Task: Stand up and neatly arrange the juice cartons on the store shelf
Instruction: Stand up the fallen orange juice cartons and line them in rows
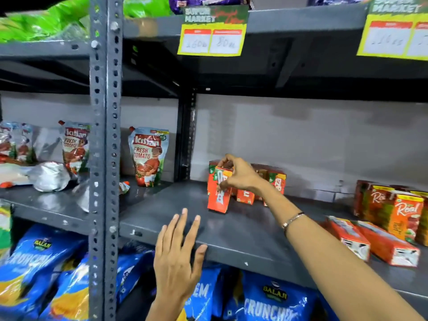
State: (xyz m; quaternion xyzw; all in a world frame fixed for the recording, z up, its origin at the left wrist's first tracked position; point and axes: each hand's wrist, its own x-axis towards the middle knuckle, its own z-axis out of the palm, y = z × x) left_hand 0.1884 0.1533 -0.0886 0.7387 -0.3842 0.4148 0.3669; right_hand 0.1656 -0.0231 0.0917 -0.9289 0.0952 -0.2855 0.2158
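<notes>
My right hand (240,174) grips the top of a small orange-red juice carton (218,200), which stands slightly tilted on the grey metal shelf (231,230). Several more small cartons (276,181) stand upright behind it near the back wall. At the right, two red cartons (347,237) (391,247) lie flat near the shelf's front. Taller "Real" cartons (403,216) stand upright behind them. My left hand (178,256) rests flat on the shelf's front edge with fingers spread, holding nothing.
A perforated steel upright (105,158) divides the shelving. Left of it are tomato ketchup pouches (148,156), some fallen. Blue snack bags (275,300) fill the shelf below. Yellow price tags (212,40) hang from the shelf above.
</notes>
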